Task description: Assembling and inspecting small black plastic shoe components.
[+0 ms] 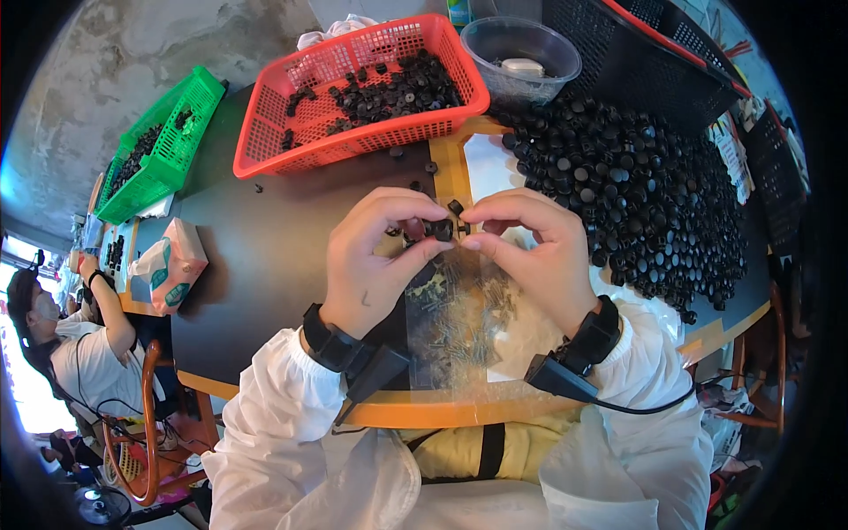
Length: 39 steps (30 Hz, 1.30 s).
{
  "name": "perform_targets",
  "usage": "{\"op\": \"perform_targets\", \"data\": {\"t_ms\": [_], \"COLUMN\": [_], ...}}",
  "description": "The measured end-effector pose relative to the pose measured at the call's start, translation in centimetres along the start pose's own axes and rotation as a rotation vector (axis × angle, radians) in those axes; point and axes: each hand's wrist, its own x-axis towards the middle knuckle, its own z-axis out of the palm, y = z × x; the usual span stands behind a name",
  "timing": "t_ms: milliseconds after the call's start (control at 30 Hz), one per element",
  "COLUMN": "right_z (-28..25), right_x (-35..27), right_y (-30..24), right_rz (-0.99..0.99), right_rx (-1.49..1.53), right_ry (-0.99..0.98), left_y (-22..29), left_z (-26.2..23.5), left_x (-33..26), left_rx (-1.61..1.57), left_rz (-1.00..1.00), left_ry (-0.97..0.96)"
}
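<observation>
In the middle of the table my left hand (pixel 369 252) pinches a small black plastic part (pixel 439 230) between thumb and forefinger. Facing it, my right hand (pixel 549 252) is closed at the fingertips around another small dark piece (pixel 462 228), very near the first; whether the two touch I cannot tell. A black round part (pixel 456 207) shows just above the fingertips. Below the hands lie many thin metal pins (pixel 468 327) in a loose heap. A large pile of black round caps (pixel 632 177) spreads to the right of my right hand.
A red basket (pixel 362 146) with black parts stands at the far side, beside a clear plastic tub (pixel 521 75). Black crates (pixel 645 66) stand behind the pile. At left are a green basket (pixel 177 146), a tissue pack (pixel 177 265) and a seated person (pixel 88 353).
</observation>
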Motion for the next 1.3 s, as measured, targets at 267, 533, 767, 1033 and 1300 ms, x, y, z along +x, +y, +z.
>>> {"op": "perform_targets", "data": {"t_ms": [267,533,767,1033,1300], "right_z": [0.11,0.27,0.17,0.23,0.47], "right_x": [-0.26,-0.28,-0.45,-0.47,-0.69], "right_y": [-0.07,-0.43,-0.40,-0.59,-0.37], "right_rz": [-0.030,-0.014,-0.050,-0.047,-0.006], "right_rx": [-0.005,0.001,0.040,0.062,0.144], "right_ry": [-0.017,-0.026,-0.016,-0.020,-0.040], "left_y": [-0.09,0.34,0.38,0.10,0.42], "left_z": [0.13,-0.06,-0.50,-0.53,-0.22], "left_x": [-0.53,-0.30,-0.27,-0.19,-0.69], "left_rx": [-0.028,0.004,0.002,0.007,-0.063], "left_rz": [0.004,0.053,0.094,0.163,0.022], "left_ry": [0.013,0.010,-0.071,-0.063,-0.055]}}
